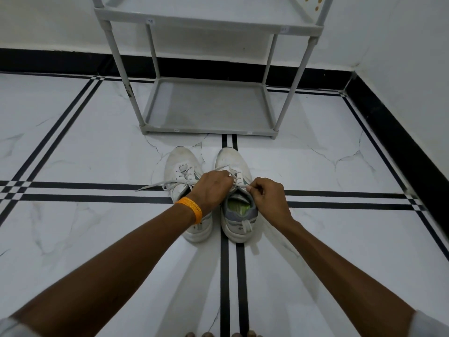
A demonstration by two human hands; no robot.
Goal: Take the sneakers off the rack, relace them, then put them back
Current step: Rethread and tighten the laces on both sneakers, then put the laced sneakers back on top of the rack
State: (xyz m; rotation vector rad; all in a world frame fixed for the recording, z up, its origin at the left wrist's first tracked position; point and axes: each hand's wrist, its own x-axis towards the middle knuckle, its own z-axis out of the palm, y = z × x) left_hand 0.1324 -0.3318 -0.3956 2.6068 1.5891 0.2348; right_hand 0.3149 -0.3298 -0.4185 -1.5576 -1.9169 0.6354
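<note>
Two white sneakers stand side by side on the floor, toes pointing at the rack. The left sneaker (181, 166) has loose lace ends (155, 185) trailing to its left. The right sneaker (234, 215) shows its grey collar and green insole. My left hand (211, 188), with an orange band on the wrist, pinches a lace over the right sneaker's eyelets. On the other side my right hand (268, 197) pinches the other lace end at the top of its tongue. The grey shoe rack (209, 128) stands just beyond the sneakers, its bottom shelf bare.
White marble floor tiles with black stripe borders (97, 190) spread all around. A black skirting board (388, 132) runs along the white walls behind and to the right, meeting in a corner. My toes (218, 334) show at the bottom edge.
</note>
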